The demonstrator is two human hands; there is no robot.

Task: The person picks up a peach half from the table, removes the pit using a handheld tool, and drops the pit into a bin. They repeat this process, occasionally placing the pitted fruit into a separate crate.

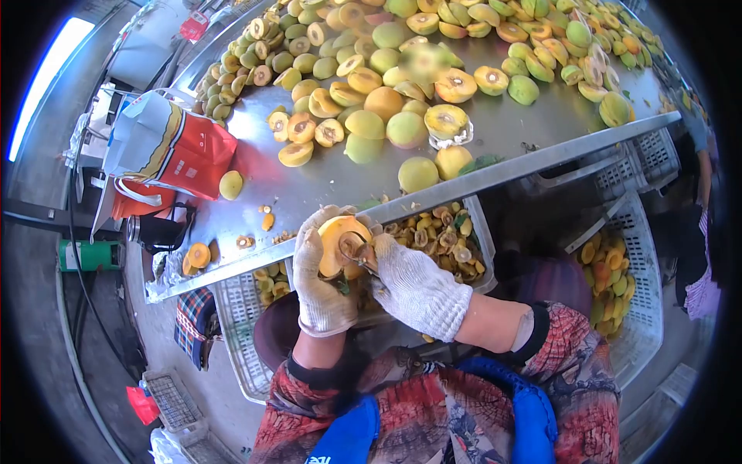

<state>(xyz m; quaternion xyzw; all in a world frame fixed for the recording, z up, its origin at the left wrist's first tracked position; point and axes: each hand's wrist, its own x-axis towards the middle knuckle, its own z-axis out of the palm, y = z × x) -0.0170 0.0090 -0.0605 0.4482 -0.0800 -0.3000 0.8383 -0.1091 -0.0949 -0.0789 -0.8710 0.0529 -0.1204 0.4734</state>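
My left hand (pixel 323 278), in a white knitted glove, is wrapped around a halved yellow peach (pixel 334 236) with its cut face turned to the right. My right hand (pixel 417 286), gloved as well, grips a small metal pitting tool (pixel 369 261). The tool's curved end is at the brown pit (pixel 352 246) in the middle of the peach half; how deep it sits cannot be made out. Both hands are just in front of the metal table's edge (pixel 479 183), above a crate with pits and peach scraps (pixel 456 247).
Many whole and halved peaches (pixel 382 124) are heaped on the metal table. A red and white bag (pixel 182 147) and a black flask (pixel 158 230) stand at its left. Below are a white crate (pixel 239 332) and another crate (pixel 645 271) with peaches. A person is at the far right.
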